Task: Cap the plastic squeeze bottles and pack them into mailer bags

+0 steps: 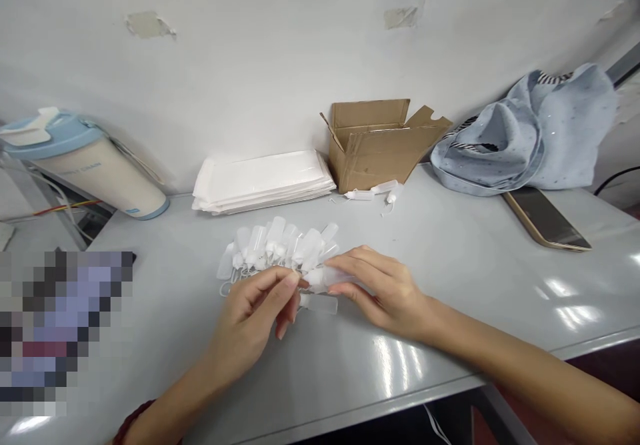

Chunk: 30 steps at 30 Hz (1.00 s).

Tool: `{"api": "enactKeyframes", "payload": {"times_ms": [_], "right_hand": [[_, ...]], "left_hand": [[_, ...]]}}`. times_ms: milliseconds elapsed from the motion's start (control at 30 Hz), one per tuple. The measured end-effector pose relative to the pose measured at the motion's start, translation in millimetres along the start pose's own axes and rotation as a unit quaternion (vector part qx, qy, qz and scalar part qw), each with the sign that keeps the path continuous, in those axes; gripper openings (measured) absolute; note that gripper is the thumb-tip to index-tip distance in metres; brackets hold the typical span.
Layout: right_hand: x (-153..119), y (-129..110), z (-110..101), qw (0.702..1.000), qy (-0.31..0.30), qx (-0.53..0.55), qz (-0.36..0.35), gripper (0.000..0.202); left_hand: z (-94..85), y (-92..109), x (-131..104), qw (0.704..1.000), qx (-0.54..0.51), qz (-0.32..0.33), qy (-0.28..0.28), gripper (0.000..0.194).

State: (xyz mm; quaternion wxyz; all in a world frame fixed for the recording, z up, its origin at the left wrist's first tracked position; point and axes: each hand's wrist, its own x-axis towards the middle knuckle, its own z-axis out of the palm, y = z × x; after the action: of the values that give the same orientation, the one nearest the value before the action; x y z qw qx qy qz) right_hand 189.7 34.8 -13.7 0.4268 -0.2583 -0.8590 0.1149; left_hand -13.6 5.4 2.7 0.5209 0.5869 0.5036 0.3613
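Observation:
A translucent white plastic bottle (317, 280) lies sideways between my hands, its narrow end toward the left. My right hand (373, 283) grips its wide end between thumb and fingers. At the narrow end, my left hand (265, 305) pinches with thumb and forefinger; what sits in that pinch is too small to make out. Just beyond my hands lies a pile of similar bottles (275, 238), several with thin white loops at their ends. One more bottle (323, 304) rests on the grey table (320, 371) under my hands.
Behind the pile are stacked white envelopes (265, 175) and an open cardboard box (383, 158), with a few loose bottles (360, 195) before it. A tumbler (100, 165) stands at the left. A blue cloth bag (525, 131) and a phone (547, 218) lie at the right.

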Motion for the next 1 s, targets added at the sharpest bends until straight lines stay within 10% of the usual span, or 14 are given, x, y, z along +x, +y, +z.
{"api": "enactKeyframes", "payload": {"times_ms": [1000], "right_hand": [[3.1,-2.4,-1.2,1.0,0.02,-0.002,0.001,0.017]], "left_hand": [[-8.2,3.8,-1.0,0.996,0.056,0.033,0.055,0.017]]}}
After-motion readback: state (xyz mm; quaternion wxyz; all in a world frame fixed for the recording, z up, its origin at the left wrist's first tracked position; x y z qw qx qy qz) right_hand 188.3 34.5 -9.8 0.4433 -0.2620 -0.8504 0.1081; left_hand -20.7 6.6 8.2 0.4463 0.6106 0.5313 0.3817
